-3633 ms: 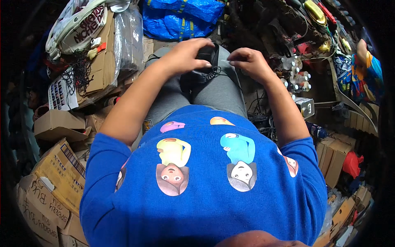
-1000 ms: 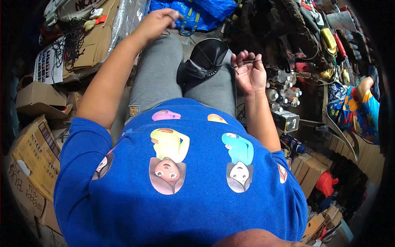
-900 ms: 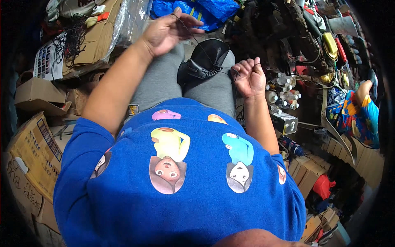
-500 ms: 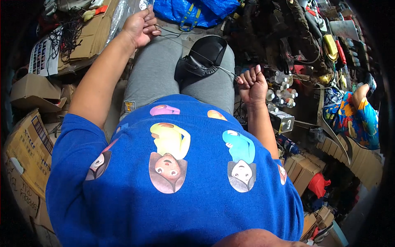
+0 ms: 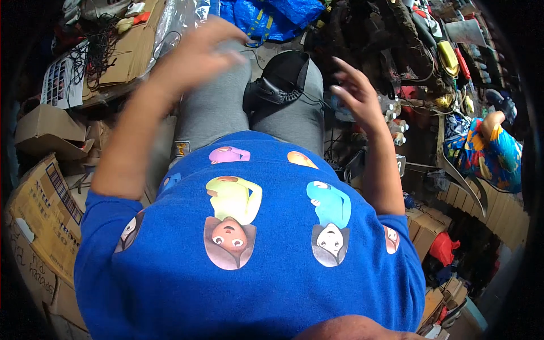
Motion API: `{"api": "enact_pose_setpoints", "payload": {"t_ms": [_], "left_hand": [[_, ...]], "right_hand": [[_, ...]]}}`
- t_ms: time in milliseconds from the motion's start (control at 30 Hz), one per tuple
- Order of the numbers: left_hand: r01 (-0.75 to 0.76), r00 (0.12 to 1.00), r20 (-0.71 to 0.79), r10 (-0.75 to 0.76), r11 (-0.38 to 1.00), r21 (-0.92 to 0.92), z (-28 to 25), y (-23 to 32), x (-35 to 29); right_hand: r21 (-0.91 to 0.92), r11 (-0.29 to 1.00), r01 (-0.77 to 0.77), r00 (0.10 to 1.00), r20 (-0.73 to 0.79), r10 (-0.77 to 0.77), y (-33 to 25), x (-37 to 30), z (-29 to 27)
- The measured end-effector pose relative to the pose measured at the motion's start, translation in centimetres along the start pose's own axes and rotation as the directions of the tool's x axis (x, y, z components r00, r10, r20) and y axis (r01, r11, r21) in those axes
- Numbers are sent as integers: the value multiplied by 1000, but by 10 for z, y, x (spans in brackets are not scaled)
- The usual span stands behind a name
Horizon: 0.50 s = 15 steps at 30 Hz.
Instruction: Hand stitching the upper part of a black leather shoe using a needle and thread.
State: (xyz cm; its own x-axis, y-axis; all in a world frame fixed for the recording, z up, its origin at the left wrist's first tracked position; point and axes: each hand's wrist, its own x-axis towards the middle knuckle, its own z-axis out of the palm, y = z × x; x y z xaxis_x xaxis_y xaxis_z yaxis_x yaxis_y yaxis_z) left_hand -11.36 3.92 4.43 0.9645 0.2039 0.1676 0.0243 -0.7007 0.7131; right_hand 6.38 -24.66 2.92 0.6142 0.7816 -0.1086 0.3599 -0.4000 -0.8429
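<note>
A black shoe [image 5: 272,85] with gathered stitching along one edge lies on my grey-trousered thighs, mostly on the right one. Dark thread [image 5: 314,100] trails from its right side. My left hand [image 5: 198,54], smeared by motion, hovers above my left thigh; its thumb and fingers look apart, and I make out nothing between them. To the right of the shoe my right hand [image 5: 360,96] is raised with its fingers apart and nothing visible in them. Neither hand touches the shoe.
A blue bag [image 5: 283,20] lies beyond my knees. Cardboard boxes [image 5: 48,133] and a tangle of black cords [image 5: 102,59] are at left. Small bottles [image 5: 396,126], tools and clutter crowd the right, where another person's patterned clothing [image 5: 481,153] shows.
Both hands have let go of the thread that was stretched tight between them across the shoe. My left hand has come down and inward; the right has opened. The shoe stays on my lap.
</note>
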Motion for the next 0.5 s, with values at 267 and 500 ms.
{"api": "enact_pose_setpoints", "payload": {"t_ms": [267, 500], "left_hand": [[-249, 933, 284, 222, 966, 64, 99, 15, 0], [-206, 921, 320, 220, 976, -78, 90, 9, 6]], "right_hand": [[-347, 936, 59, 996, 87, -30, 3, 46, 30], [10, 992, -123, 992, 13, 123, 25, 44, 46]]}}
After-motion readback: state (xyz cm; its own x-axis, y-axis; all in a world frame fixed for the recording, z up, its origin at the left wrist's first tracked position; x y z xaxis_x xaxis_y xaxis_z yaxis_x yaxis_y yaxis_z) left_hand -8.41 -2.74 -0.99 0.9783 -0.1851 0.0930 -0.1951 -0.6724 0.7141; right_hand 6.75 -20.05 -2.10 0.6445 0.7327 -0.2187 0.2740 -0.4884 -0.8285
